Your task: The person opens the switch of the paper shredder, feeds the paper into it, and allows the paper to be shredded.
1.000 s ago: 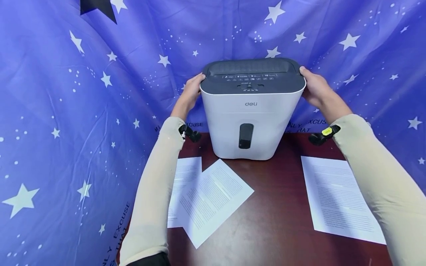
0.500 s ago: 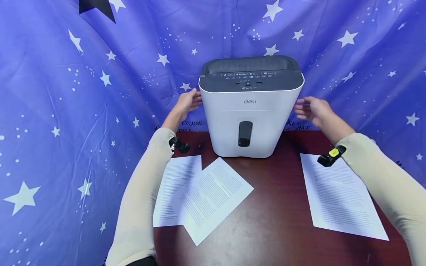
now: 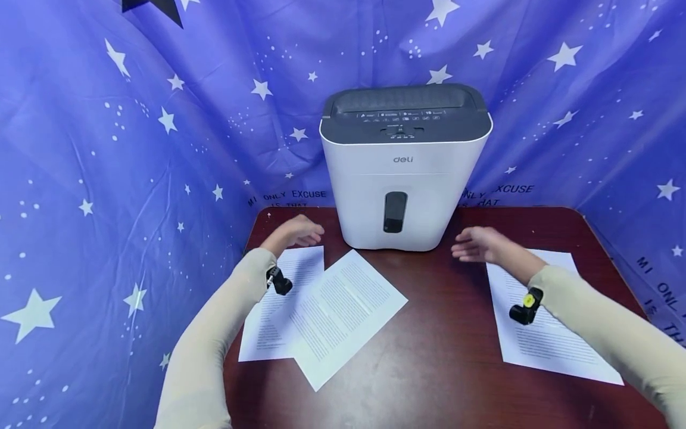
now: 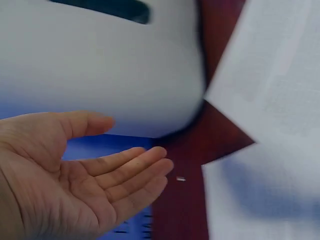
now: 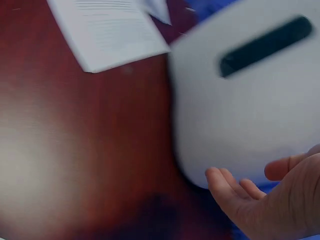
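Observation:
A white paper shredder [image 3: 364, 196] with a dark grey top and a dark front window stands upright at the back of the table. My left hand [image 3: 297, 231] hovers just left of its base, apart from it, fingers relaxed and palm facing inward; the left wrist view shows the palm [image 4: 75, 190] with nothing in it. To the right of the shredder my right hand [image 3: 479, 244] is in the air, fingers loosely extended and holding nothing. Two overlapping printed sheets [image 3: 348, 316] lie at the left, below my left hand. Another printed sheet [image 3: 557, 339] lies under my right forearm.
The dark red-brown table [image 3: 418, 369] has rounded back corners. A blue curtain [image 3: 214, 119] with white stars hangs close behind the shredder and along both sides. Black cameras [image 3: 280, 281] are strapped at both wrists.
Both hands have let go of the shredder's upper sides and come down toward the table, beside its base. The shredder stays in place, and the sheets have not moved.

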Available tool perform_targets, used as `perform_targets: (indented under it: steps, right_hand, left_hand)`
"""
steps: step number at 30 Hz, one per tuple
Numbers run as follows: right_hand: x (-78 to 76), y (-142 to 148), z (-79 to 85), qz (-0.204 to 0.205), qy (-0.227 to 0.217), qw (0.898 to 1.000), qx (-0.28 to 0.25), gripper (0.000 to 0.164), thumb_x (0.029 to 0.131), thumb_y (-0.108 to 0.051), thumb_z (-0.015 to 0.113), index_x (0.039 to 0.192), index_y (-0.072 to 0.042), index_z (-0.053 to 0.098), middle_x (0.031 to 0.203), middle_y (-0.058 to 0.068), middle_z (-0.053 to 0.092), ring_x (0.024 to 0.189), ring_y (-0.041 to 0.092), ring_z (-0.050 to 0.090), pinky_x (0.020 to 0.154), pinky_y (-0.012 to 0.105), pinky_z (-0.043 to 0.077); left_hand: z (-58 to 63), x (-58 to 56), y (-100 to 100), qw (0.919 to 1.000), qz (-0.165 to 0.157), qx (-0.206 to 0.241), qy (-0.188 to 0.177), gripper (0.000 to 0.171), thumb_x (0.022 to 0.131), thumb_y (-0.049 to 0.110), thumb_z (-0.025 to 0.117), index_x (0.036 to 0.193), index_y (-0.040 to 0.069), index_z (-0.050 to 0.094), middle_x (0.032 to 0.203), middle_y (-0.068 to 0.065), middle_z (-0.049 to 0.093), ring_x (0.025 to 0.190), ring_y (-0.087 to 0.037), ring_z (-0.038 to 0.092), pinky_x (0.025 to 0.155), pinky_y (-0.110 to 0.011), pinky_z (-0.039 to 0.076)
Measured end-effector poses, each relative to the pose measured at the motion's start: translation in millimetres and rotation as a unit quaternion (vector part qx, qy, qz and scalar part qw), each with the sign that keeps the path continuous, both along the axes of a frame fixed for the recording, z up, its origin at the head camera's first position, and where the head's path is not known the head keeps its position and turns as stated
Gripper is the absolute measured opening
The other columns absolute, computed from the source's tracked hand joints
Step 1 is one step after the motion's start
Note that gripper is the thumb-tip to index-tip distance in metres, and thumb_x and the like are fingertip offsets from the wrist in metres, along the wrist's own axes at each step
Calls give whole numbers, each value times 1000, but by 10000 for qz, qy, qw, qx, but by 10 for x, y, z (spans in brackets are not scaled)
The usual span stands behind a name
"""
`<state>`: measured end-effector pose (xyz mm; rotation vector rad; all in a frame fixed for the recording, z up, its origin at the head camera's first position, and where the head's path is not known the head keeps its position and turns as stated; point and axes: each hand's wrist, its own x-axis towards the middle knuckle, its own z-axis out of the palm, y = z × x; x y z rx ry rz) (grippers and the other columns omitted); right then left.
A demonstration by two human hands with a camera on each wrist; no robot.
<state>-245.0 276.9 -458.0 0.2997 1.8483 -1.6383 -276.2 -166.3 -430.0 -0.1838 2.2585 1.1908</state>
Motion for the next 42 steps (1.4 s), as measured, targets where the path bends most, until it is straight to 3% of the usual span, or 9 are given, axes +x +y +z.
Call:
perform_targets:
  steps: [4, 8, 13, 19, 25, 30, 37, 41, 42]
  right_hand:
    - [216, -257, -273, 427, -446, 9979, -177, 32, 106, -15, 29, 123, 5, 47, 94, 6, 75, 88, 15, 74, 90, 32, 61]
    - [410, -498, -482, 689, -1077, 9902, -560, 38, 105, -15, 31, 130, 11, 42, 101, 14, 75, 93, 18, 74, 94, 34, 60]
    - [580, -746, -663, 759, -1632, 9798, -868, 38, 105, -14, 33, 130, 14, 40, 104, 20, 74, 94, 22, 74, 95, 34, 60]
    - [687, -926, -797, 718, -1791, 9760, -1014, 34, 104, -11, 34, 124, 15, 44, 102, 22, 75, 93, 24, 75, 96, 36, 59]
    - [720, -1005, -817, 228, -1795, 9756, -1245, 30, 102, -9, 31, 119, 13, 43, 99, 24, 74, 91, 26, 75, 101, 37, 56]
    - [741, -1039, -803, -174, -1797, 9748, -1313, 24, 100, -6, 31, 115, 9, 42, 99, 25, 72, 90, 27, 75, 98, 37, 58]
    - [762, -1054, -803, -307, -1787, 9741, -1350, 21, 100, -4, 30, 112, 8, 41, 94, 23, 73, 87, 26, 75, 98, 36, 58]
    - [783, -1051, -794, -257, -1708, 9771, -1244, 22, 100, -5, 31, 114, 9, 40, 95, 22, 73, 88, 25, 75, 99, 37, 58]
    - [788, -1049, -793, -233, -1661, 9789, -1169, 23, 99, -5, 31, 115, 9, 41, 98, 22, 73, 90, 25, 74, 101, 38, 57]
  left_hand:
    - [-276, 78, -23, 9983, -260, -313, -417, 45, 99, 20, 58, 135, -9, 59, 136, -28, 63, 129, -40, 60, 113, -46, 48]
    - [-528, 80, -34, 9954, -324, -641, -634, 36, 95, 22, 62, 118, -5, 67, 119, -22, 71, 115, -34, 67, 104, -44, 54]
    - [-703, 106, -14, 9935, -135, -788, -809, 34, 93, 23, 65, 114, -4, 68, 110, -17, 74, 109, -29, 68, 101, -43, 55]
    - [-747, 220, 21, 9949, -3, -705, -722, 39, 97, 22, 60, 123, -6, 66, 122, -22, 71, 118, -33, 67, 110, -46, 50]
    - [-807, 258, 60, 9955, 85, -634, -699, 38, 97, 22, 59, 124, -6, 66, 123, -22, 71, 116, -32, 69, 107, -45, 51]
    - [-860, 262, 98, 9947, 346, -688, -683, 33, 94, 18, 63, 118, -4, 63, 105, -16, 75, 96, -25, 72, 97, -41, 53]
    - [-910, 252, 126, 9947, 586, -469, -705, 49, 93, 8, 66, 132, -6, 40, 73, -4, 61, 63, -11, 56, 70, -26, 47]
    - [-935, 257, 141, 9957, 284, -681, -568, 12, 92, 4, 67, 92, 0, 56, 60, 1, 49, 55, -8, 43, 61, -22, 39]
    - [-955, 236, 151, 9949, 216, -806, -570, 18, 92, 4, 67, 79, 4, 54, 58, 2, 46, 55, -9, 40, 59, -22, 37]
